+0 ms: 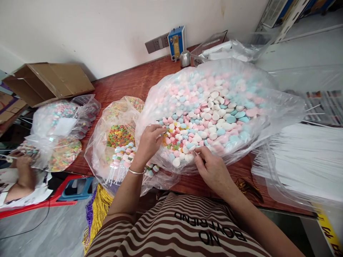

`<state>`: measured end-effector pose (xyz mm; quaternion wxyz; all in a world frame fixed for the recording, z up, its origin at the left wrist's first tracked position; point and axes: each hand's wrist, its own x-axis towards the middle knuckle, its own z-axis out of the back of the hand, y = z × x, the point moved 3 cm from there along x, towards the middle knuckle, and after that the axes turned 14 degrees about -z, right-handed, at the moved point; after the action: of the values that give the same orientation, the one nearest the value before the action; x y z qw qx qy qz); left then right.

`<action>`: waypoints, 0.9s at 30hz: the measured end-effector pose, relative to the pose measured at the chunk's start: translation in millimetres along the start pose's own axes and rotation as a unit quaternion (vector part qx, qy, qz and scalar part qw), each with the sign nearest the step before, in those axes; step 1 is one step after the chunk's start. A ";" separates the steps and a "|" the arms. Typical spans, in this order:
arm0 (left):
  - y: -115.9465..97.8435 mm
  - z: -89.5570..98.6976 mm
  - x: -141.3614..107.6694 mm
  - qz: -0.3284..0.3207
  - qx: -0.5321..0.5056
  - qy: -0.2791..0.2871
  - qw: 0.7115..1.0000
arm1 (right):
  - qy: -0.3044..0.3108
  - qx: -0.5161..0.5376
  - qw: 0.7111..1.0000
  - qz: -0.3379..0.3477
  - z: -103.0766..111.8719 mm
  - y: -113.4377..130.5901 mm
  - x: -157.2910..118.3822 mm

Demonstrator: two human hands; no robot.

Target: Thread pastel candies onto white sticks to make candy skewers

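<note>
A big clear plastic bag (166,89) lies spread on the table, filled with pink, white and blue round marshmallow candies (213,116). At its near left, small yellow, orange and green ring candies (171,135) are mixed in. My left hand (151,142), with a bracelet at the wrist, reaches over the bag's left edge, fingers bent down together at the ring candies. My right hand (213,167) is at the near edge, thumb and forefinger pinched beside the marshmallows. Whatever either hand's fingertips hold is too small to make out.
Left of the bag, another bag (99,142) holds ring candies and candy skewers on white sticks (118,173). White sticks (308,160) are piled at right. A co-worker's hand (23,160) works at far left. A cardboard box (61,80) and blue device (177,43) stand behind.
</note>
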<state>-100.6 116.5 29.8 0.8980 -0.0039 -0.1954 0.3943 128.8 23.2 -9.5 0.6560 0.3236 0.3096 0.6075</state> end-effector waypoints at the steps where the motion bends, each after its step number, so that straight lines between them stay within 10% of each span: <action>1: -4.1 -0.9 -1.0 -0.024 -0.023 0.010 0.999 | 0.001 0.000 1.000 0.002 -0.4 0.2 0.2; 6: -28.4 -19.5 -2.8 -0.060 -0.054 0.093 0.992 | 0.013 0.004 1.000 0.007 -2.6 2.4 -0.8; 11: -29.5 -20.5 -5.9 0.031 -0.167 -0.007 0.985 | 0.036 0.013 0.999 0.007 -2.5 7.8 -6.4; 19: -30.2 -29.6 -14.5 0.213 -0.471 -0.089 0.851 | 0.097 0.038 0.995 0.008 -2.9 17.9 -10.2; 27: -42.0 -16.2 -12.2 0.062 -0.332 -0.091 0.937 | 0.062 0.050 0.997 -0.005 -5.3 15.5 -8.7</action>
<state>-72.7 81.2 17.3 0.7978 -0.2777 -0.3953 0.3607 114.7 15.6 -0.1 0.6214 0.3163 0.3813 0.6070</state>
